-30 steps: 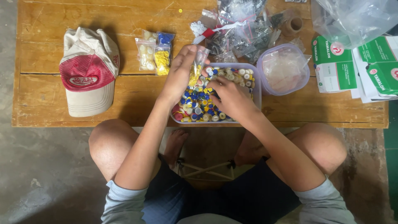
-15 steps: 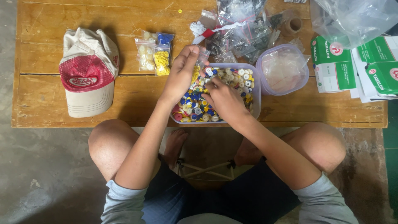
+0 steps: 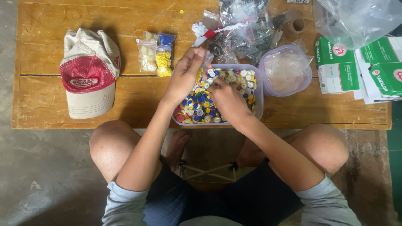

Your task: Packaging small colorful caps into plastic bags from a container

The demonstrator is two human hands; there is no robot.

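Left hand [image 3: 184,77] pinching a small clear bag [image 3: 207,58] over the button tub [image 3: 257,90] mid-table [image 3: 125,100]; right hand [image 3: 228,100] curled down among the buttons [image 3: 197,109], grip unclear. Cap [image 3: 88,73] off left.

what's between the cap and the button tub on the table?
In the head view, three small clear bags of white, yellow and blue buttons lie between the cap and the button tub, nearer the table's far side; the left hand reaches over the tub's near-left part.
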